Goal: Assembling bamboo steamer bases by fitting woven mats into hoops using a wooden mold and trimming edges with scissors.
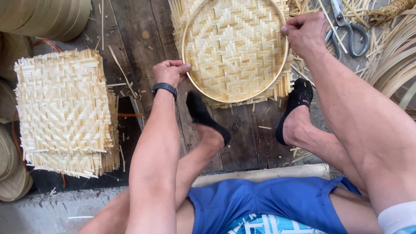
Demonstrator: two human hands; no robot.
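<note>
A round woven bamboo tray (234, 47) lies on the dark wooden floor in front of me, a thin bamboo hoop (193, 84) pressed onto a square woven mat whose loose strip ends stick out around it. My left hand (170, 71), with a black band on the wrist, grips the hoop's near left rim. At the far right rim my right hand (305, 32) pinches the hoop. My two feet in black socks rest just below the tray.
A stack of square woven bamboo mats (63, 110) sits at the left. Scissors (349, 28) lie at the top right beside loose bamboo strips (394, 56). Bamboo hoops (47, 17) are piled top left, and offcuts litter the floor.
</note>
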